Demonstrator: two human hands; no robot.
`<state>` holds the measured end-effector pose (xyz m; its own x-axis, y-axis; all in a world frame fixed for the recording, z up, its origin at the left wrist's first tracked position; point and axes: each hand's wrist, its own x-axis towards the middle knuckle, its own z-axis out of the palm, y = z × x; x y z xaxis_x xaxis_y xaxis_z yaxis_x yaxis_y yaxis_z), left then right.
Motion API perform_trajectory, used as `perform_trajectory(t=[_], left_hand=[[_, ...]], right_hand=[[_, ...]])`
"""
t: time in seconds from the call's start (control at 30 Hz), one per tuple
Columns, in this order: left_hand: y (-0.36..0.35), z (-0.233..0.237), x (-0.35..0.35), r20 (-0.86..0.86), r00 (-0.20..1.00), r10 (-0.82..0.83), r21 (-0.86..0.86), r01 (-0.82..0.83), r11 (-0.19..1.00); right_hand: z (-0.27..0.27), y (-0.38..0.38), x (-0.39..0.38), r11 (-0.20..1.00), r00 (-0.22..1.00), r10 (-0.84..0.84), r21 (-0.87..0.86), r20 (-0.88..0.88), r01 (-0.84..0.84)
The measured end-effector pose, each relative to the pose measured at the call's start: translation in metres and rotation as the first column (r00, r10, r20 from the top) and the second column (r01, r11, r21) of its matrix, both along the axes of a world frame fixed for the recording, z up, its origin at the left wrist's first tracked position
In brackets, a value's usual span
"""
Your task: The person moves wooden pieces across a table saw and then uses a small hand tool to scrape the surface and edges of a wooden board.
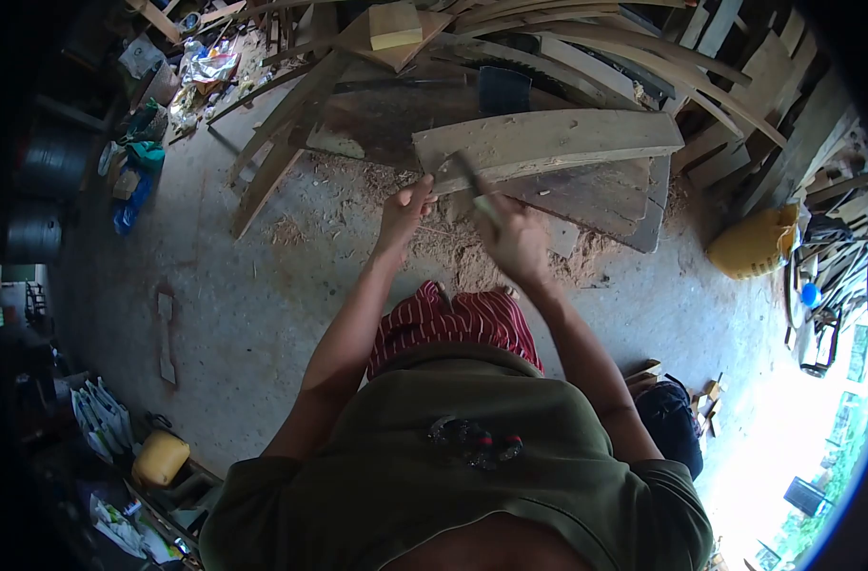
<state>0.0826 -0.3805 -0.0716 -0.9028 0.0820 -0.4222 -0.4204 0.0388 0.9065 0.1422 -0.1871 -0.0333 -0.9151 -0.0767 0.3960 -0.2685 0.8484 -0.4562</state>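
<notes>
Resting across the dark work surface [596, 195], the curved timber [558, 143] lies ahead of the person, its left end nearest the hands. The right hand [518, 246] is clamped around a dark-ended tool [466, 172], angled toward the timber; blur leaves its type uncertain. The left hand [405, 213] is at the timber's left end, fingers curled; I cannot tell whether they grip it. Wood shavings [467, 265] litter the floor [291, 319] nearby. A yellow container [753, 244] lies to the right.
</notes>
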Motion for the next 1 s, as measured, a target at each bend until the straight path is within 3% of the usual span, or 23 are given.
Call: perform_trajectory(t=[0.07, 0.1, 0.17, 0.23, 0.27, 0.3, 0.37, 0.43, 0.47, 0.5, 0.57, 0.6, 0.63, 0.7, 0.73, 0.77, 0.83, 0.9, 0.93, 0.97, 1.0], left_hand=[[-0.002, 0.003, 0.001, -0.004, 1.000, 0.000, 0.001, 0.000, 1.000], [-0.002, 0.003, 0.001, -0.008, 1.000, -0.021, 0.004, 0.021, 1.000], [-0.001, 0.007, 0.001, -0.017, 0.999, -0.042, 0.012, 0.042, 0.999], [0.002, 0.015, 0.003, 0.004, 1.000, 0.024, 0.023, -0.024, 0.999], [0.002, 0.011, 0.004, 0.008, 1.000, 0.020, 0.022, -0.020, 1.000], [0.000, 0.007, 0.002, 0.019, 1.000, 0.001, 0.028, -0.002, 1.000], [-0.003, 0.005, -0.001, 0.027, 1.000, -0.014, 0.031, 0.013, 0.999], [-0.003, 0.009, 0.000, 0.033, 0.999, -0.037, -0.005, 0.037, 0.999], [-0.003, 0.009, 0.001, 0.033, 0.999, -0.036, -0.001, 0.036, 0.999], [-0.001, 0.009, 0.001, 0.008, 1.000, -0.015, 0.016, 0.014, 1.000], [0.002, 0.008, 0.002, -0.010, 1.000, -0.005, 0.035, 0.006, 0.999], [0.002, 0.007, 0.002, 0.002, 1.000, 0.002, 0.029, -0.002, 1.000], [0.001, 0.007, 0.001, 0.013, 1.000, 0.012, 0.021, -0.012, 1.000], [0.000, 0.007, 0.001, 0.011, 1.000, 0.003, 0.025, -0.003, 1.000], [-0.001, 0.007, 0.002, 0.009, 1.000, -0.005, 0.033, 0.005, 0.999], [-0.002, 0.005, 0.001, 0.012, 1.000, -0.011, 0.031, 0.010, 0.999], [-0.001, 0.001, 0.000, -0.004, 1.000, 0.003, 0.015, -0.003, 1.000], [-0.001, -0.001, 0.000, 0.000, 1.000, 0.002, -0.003, -0.002, 1.000], [0.000, 0.000, 0.000, -0.003, 1.000, 0.021, -0.025, -0.021, 0.999], [0.001, -0.001, -0.001, -0.004, 1.000, 0.007, -0.030, -0.007, 1.000], [0.001, -0.001, -0.001, -0.007, 1.000, 0.015, -0.014, -0.015, 1.000]], right_hand=[[0.025, 0.026, -0.003, 0.976, 0.912, -0.217, 0.046, 0.349, 0.215], [0.020, 0.039, -0.009, 0.973, 0.973, -0.215, -0.071, 0.084, 0.221], [0.007, 0.042, -0.004, 0.965, 0.945, -0.253, -0.011, 0.207, 0.261], [-0.008, 0.013, 0.006, 0.982, 0.991, -0.111, 0.160, 0.069, 0.099], [0.004, -0.006, 0.013, 0.996, 0.966, -0.077, -0.024, 0.246, 0.086], [0.013, -0.014, 0.017, 0.998, 0.998, -0.041, 0.049, 0.045, 0.039], [0.022, 0.003, 0.013, 0.997, 0.986, -0.074, 0.043, 0.150, 0.068], [0.021, 0.031, 0.004, 0.947, 0.916, -0.255, -0.111, 0.311, 0.301], [0.018, 0.039, 0.004, 0.975, 0.972, -0.208, -0.057, 0.109, 0.215], [0.014, 0.034, 0.006, 0.975, 0.972, -0.211, -0.052, 0.106, 0.217], [0.003, 0.008, 0.016, 0.984, 0.994, -0.068, 0.169, 0.087, 0.053], [0.007, -0.004, 0.019, 0.999, 0.996, -0.029, 0.022, 0.079, 0.027], [0.005, 0.001, 0.018, 0.999, 0.996, -0.035, 0.019, 0.080, 0.034], [0.003, 0.021, 0.009, 0.980, 0.988, -0.129, 0.160, 0.080, 0.115], [0.007, 0.038, 0.007, 0.985, 0.970, -0.171, 0.055, 0.173, 0.164], [0.015, 0.047, 0.000, 0.983, 0.984, -0.160, -0.083, 0.078, 0.166], [0.016, 0.042, 0.005, 0.975, 0.946, -0.218, 0.012, 0.240, 0.221], [-0.009, 0.013, 0.007, 0.972, 0.997, -0.073, 0.223, 0.020, 0.067], [-0.013, -0.010, 0.011, 0.997, 0.990, -0.065, 0.040, 0.122, 0.061], [-0.004, -0.021, 0.014, 0.999, 0.996, -0.036, -0.015, -0.078, 0.035], [-0.003, -0.015, 0.011, 0.999, 0.994, -0.049, -0.009, 0.099, 0.050]])
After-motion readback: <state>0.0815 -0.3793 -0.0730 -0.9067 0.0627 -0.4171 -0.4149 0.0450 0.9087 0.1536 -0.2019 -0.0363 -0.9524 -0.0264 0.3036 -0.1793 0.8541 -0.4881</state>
